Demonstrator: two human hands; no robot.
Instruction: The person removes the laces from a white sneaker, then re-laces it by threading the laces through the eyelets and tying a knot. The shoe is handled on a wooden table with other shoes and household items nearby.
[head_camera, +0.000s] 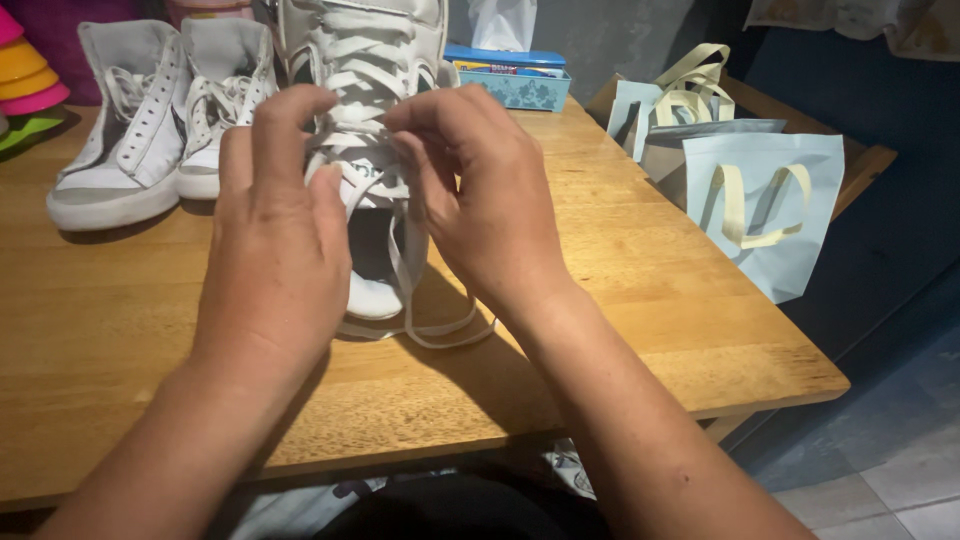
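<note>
The left hand and right hand are both pinching the white laces of a white high-top shoe. The shoe is standing on the wooden table; loose lace ends are lying in front.

A blue tissue box with a white tissue standing up sits at the counter's far edge. Pale blue paper bags with cream handles stand off its right side.

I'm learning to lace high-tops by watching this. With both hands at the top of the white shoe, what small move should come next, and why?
Probably draw the loose lace ends taut. The left hand and right hand pinch the lace at the upper eyelets of the white shoe, while slack loops trail onto the wooden table below.
</note>
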